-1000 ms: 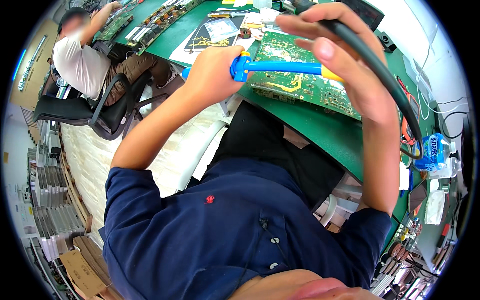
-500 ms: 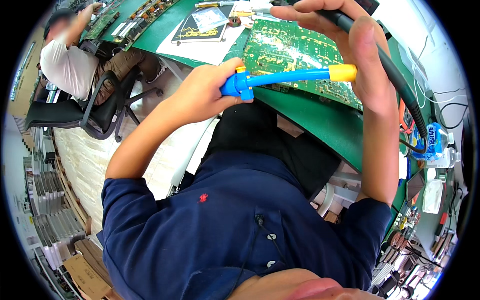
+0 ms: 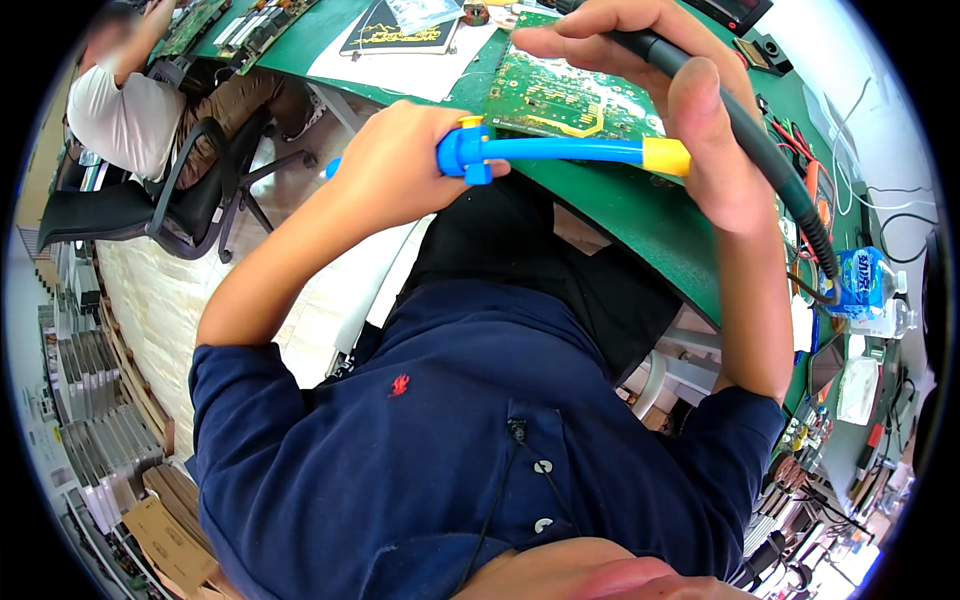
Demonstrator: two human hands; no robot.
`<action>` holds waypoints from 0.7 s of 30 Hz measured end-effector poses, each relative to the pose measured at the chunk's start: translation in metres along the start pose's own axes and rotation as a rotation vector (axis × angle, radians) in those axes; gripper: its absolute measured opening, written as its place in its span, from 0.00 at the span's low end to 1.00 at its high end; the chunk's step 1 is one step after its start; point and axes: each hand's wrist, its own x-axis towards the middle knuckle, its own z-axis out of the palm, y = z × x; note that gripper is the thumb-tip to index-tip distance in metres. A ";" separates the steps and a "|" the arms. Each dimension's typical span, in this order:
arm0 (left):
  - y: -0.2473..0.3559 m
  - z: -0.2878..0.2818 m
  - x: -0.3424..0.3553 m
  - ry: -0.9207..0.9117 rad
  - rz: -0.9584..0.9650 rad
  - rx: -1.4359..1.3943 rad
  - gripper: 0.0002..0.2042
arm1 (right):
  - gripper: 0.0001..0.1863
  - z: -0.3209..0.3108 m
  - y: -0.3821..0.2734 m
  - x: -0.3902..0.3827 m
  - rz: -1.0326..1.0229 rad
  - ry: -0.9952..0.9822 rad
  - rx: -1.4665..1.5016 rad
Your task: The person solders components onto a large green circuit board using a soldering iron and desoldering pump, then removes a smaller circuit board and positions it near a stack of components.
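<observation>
And gripping the blue tool (image 3: 565, 149) in the left hand (image 3: 395, 165), closing tightly round its thick end, aiming its yellow tip (image 3: 666, 157) across at the right hand (image 3: 722, 175), overlapping too closely to tell whether touching. Up on the right, pinching a black handle (image 3: 755, 145) between the thumb and fairly straight fingers, trailing its ribbed cable end (image 3: 822, 248) beyond the wrist. Holding the tool over the near edge of the green bench (image 3: 650, 225), just before the green circuit board (image 3: 545, 90), facing a black booklet (image 3: 405, 28) lying on white paper (image 3: 375, 72) farther left.
</observation>
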 end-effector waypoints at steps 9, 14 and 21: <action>0.000 0.030 0.016 0.054 0.035 0.119 0.07 | 0.38 0.027 0.048 -0.008 0.052 0.108 0.162; 0.003 0.049 0.014 0.081 0.135 0.154 0.10 | 0.39 0.023 0.062 -0.028 0.088 -0.044 -0.081; 0.003 0.067 0.013 0.092 0.188 0.063 0.13 | 0.42 0.036 0.067 -0.045 0.146 0.046 -0.225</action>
